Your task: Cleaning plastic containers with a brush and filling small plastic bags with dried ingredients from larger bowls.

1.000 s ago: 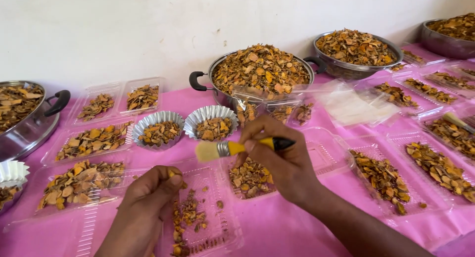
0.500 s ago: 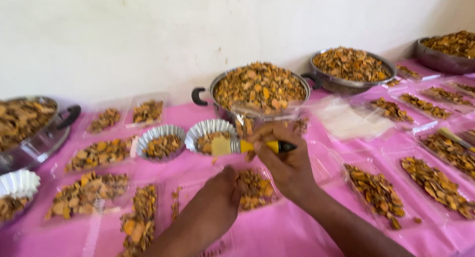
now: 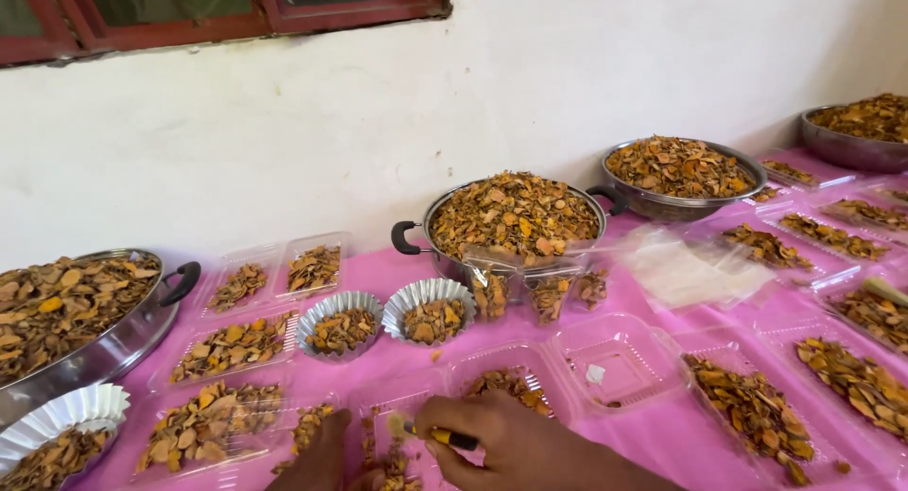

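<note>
Right hand (image 3: 511,439): closed around a small brush (image 3: 437,436) with a yellow-and-black handle, bristles pointed left at the near edge of the view.
Left hand (image 3: 317,458): low at the bottom edge, mostly cut off; open or closed could not be told. Rested at the near rim of a clear plastic tray (image 3: 397,401), just left of the brush tip.
Brush position: over the clear plastic tray, touching or just above a thin scatter of dried orange-brown chips (image 3: 388,463); contact itself too blurred to settle.
Tray contents: only a few chips, much bare ribbed plastic showing.
Beside it: a second clear tray (image 3: 511,382) holding a small heap, then an open clamshell box (image 3: 619,363), nearly bare.
Further back: two fluted foil cups (image 3: 378,321) part-filled with chips, and a heaped steel pot (image 3: 515,217) with black handles against the white wall.
Surface: pink tablecloth (image 3: 605,434) lined with more filled trays on both sides.
Doing the step well, as a judgement: short, light strokes toward one corner, bristles kept flat so that brittle chips slid rather than flicked over the rim; tray pinned by the left hand against skating on the cloth; handle gripped near the ferrule for control.
Risk, as a judgement: hard sweeps likely to scatter fragments onto the cloth or into the neighbouring tray.
</note>
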